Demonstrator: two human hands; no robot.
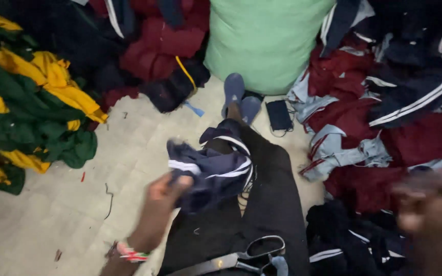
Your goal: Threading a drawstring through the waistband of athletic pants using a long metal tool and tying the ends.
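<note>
Clutching a crumpled navy garment point(213, 171), the left hand point(167, 191) grip closes; right hand point(431, 204) blurred, unreadable.

We noted a pale, scuffed concrete floor point(52, 214), littered with loose threads and small red scraps. Heaps of cloth hemmed in the open patch on every side. To the left lay a pile of green and yellow garments point(26, 112); behind it a dark navy and maroon heap point(149, 46) with a yellow cord across it. A large, stuffed pale green sack point(267, 41) stood at the far end. On the right we recorded a spread of maroon, grey-blue and navy striped clothing point(384, 112). A small dark pouch point(279, 115) lay on the floor beside the sack. Light was even and dim; no walls or windows showed.
</note>
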